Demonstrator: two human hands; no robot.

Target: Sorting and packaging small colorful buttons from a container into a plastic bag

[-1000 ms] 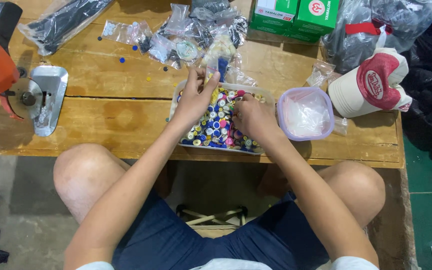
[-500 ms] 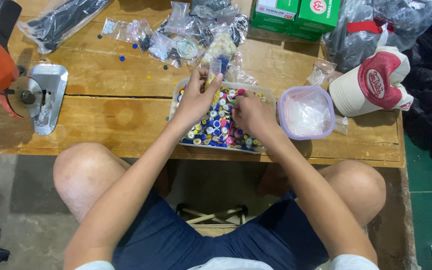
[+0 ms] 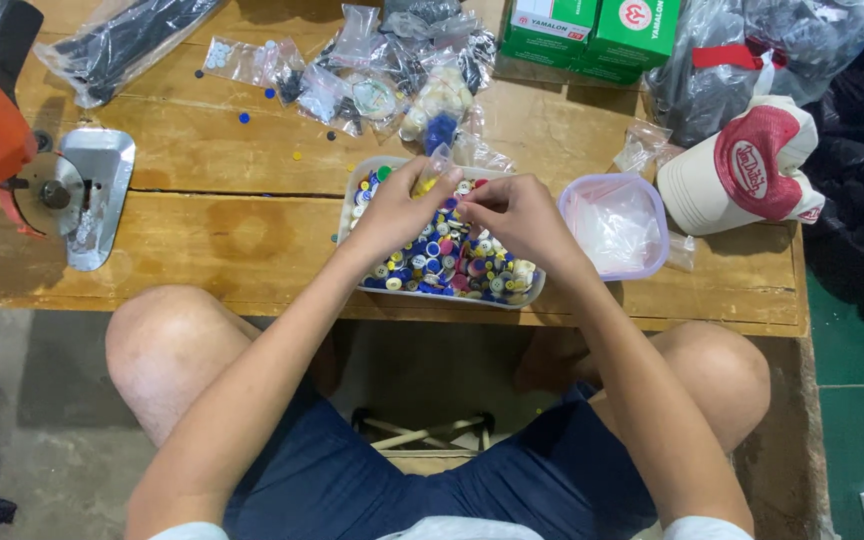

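At the far left of the worn wooden desk (image 3: 202,225), an orange power tool with a round blade and a shiny metal base plate (image 3: 72,195) sits beside a long clear bag of black parts (image 3: 122,40). Farther right, a heap of small clear plastic bags of buttons (image 3: 372,70) lies at the far side of the desk, with a few loose buttons scattered near it. At the near edge, in the middle, a shallow white plastic tray (image 3: 352,190) is filled with blue, white, yellow and pink buttons. Over it, the seated person's left hand (image 3: 397,210) pinches a small clear plastic bag (image 3: 432,168) between thumb and fingers, holding it just above the tray. The right hand (image 3: 517,215), close beside it, has its fingertips drawn together towards the bag; whether it grips a button cannot be told. Just right of the tray stands a clear tub with a purple rim (image 3: 614,225), then a cream and red cap (image 3: 742,165). Two green cardboard boxes (image 3: 592,30) stand at the far edge.
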